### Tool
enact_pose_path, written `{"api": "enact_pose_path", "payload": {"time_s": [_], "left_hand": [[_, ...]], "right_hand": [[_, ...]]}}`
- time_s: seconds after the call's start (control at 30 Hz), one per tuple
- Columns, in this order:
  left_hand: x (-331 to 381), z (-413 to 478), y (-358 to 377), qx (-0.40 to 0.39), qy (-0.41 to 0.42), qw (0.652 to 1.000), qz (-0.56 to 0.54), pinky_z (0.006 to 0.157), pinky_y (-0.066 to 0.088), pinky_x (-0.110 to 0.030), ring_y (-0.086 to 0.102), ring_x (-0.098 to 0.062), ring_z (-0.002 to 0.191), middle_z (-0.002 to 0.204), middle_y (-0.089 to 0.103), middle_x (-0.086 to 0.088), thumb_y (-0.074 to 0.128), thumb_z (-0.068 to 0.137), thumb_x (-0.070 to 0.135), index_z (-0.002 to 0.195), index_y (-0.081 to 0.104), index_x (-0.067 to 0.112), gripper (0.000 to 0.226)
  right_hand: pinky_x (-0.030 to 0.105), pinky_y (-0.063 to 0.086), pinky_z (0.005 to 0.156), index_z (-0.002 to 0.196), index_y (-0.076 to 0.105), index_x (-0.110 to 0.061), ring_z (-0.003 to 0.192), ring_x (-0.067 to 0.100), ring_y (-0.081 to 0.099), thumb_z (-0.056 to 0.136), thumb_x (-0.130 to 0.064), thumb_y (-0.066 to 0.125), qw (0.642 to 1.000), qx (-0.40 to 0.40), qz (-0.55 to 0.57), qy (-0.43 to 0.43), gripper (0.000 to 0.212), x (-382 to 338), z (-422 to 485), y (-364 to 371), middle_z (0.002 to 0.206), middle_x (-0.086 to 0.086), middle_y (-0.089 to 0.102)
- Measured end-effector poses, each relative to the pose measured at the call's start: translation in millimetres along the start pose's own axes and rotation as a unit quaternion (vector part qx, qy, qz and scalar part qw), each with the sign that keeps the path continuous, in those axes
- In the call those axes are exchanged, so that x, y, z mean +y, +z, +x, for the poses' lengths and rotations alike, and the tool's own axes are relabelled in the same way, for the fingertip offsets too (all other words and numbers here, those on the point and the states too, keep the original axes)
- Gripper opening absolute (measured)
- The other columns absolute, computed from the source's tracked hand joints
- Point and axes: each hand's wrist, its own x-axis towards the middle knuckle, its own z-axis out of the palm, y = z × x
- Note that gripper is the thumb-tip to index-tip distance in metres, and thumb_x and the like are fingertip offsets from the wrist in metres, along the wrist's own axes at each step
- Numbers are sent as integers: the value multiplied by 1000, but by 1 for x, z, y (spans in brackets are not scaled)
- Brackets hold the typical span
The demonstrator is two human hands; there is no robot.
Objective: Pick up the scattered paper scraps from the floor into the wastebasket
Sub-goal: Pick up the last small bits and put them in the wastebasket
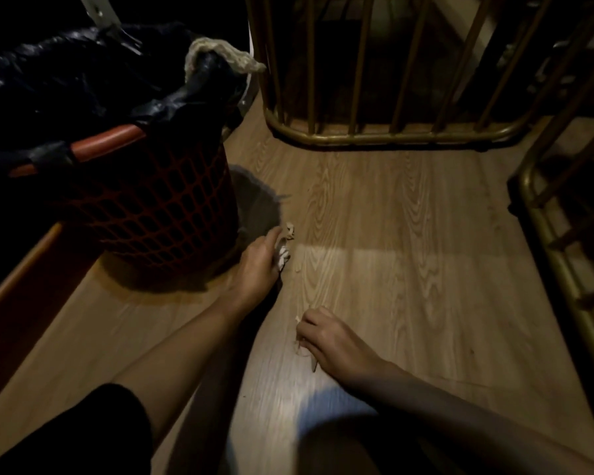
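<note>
A red mesh wastebasket lined with a black plastic bag stands on the wooden floor at the left. My left hand is down at the floor just right of its base, fingers closed around crumpled white paper scraps. One more small scrap lies on the floor at that hand's fingertips. My right hand is lower, near the middle, closed on pale paper scraps that stick out beneath the fingers.
A brass-coloured barred rack stands on the floor at the back, and another brass frame runs along the right side. A pale cloth hangs over the bag's rim. A reddish wooden edge borders the left.
</note>
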Motion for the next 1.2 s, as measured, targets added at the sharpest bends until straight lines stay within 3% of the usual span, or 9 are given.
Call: {"api": "enact_pose_path", "payload": {"time_s": [0.17, 0.27, 0.37, 0.43, 0.6, 0.67, 0.77, 1.0, 1.2], "left_hand": [[-1, 44, -3, -15, -92, 995, -40, 95, 45, -33, 57, -29, 117, 128, 59, -16, 60, 85, 14, 138, 39, 12, 56], [6, 66, 1, -67, -89, 993, -35, 83, 44, -26, 62, -24, 107, 114, 67, -17, 62, 81, 7, 125, 55, 9, 44], [11, 74, 10, -106, -38, 993, 44, 67, 40, -25, 67, -25, 90, 91, 71, -19, 60, 81, 5, 91, 69, 1, 14], [14, 71, 16, -110, -12, 990, 89, 69, 43, -31, 65, -34, 87, 90, 68, -23, 59, 85, 12, 83, 68, -1, 16], [23, 34, 16, -115, 37, 986, 116, 75, 48, -41, 61, -40, 87, 93, 62, -26, 57, 85, 12, 85, 63, -3, 17], [25, 11, 8, -125, 60, 985, 107, 69, 51, -39, 61, -35, 80, 89, 63, -20, 59, 83, 13, 84, 63, 0, 14], [25, -31, -11, -125, 80, 982, 114, 55, 37, -23, 58, -24, 70, 82, 63, -11, 62, 84, 12, 81, 64, 2, 11], [-10, -91, -50, -53, -48, 996, 55, 67, 44, -27, 65, -28, 80, 90, 70, -17, 65, 80, 2, 87, 70, -1, 9], [-17, -112, -55, -10, -104, 994, 27, 67, 45, -29, 61, -23, 81, 93, 67, -14, 61, 83, 5, 91, 68, -1, 12]], "right_hand": [[17, 34, 70, 80, 56, -10, 78, 12, 48, 90, -7, 50, 997, 26, 56, 50, 12, 13, 6, -1, 83, 4, 55], [11, 36, 66, 76, 61, -8, 70, 2, 51, 86, 0, 54, 975, 102, 126, 150, 15, 31, 11, -15, 78, -1, 57], [30, 55, 58, 71, 63, -12, 62, 9, 61, 84, 0, 53, 943, 164, 174, 233, 20, 57, 11, -37, 75, 3, 63], [43, 57, 48, 71, 64, -8, 57, 23, 65, 84, 1, 54, 922, 195, 193, 274, 19, 69, 8, -53, 73, 12, 65], [34, 57, 47, 77, 67, -3, 58, 21, 66, 84, -2, 61, 897, 210, 204, 330, 9, 73, 2, -78, 75, 16, 69], [31, 58, 57, 78, 67, -7, 67, 16, 67, 83, -4, 64, 916, 167, 191, 309, 7, 65, 1, -74, 79, 11, 69], [16, 48, 67, 80, 69, -8, 78, 13, 62, 81, -5, 65, 949, 91, 142, 266, 5, 50, 2, -64, 85, 5, 67], [17, 33, 71, 85, 66, -2, 84, 23, 56, 83, -2, 61, 990, 21, 53, 132, 5, 13, 19, -12, 89, 13, 60], [32, 38, 70, 83, 54, -3, 78, 26, 47, 85, 6, 53, 998, 6, -62, -27, 9, 14, 14, 6, 85, 14, 54]]}}
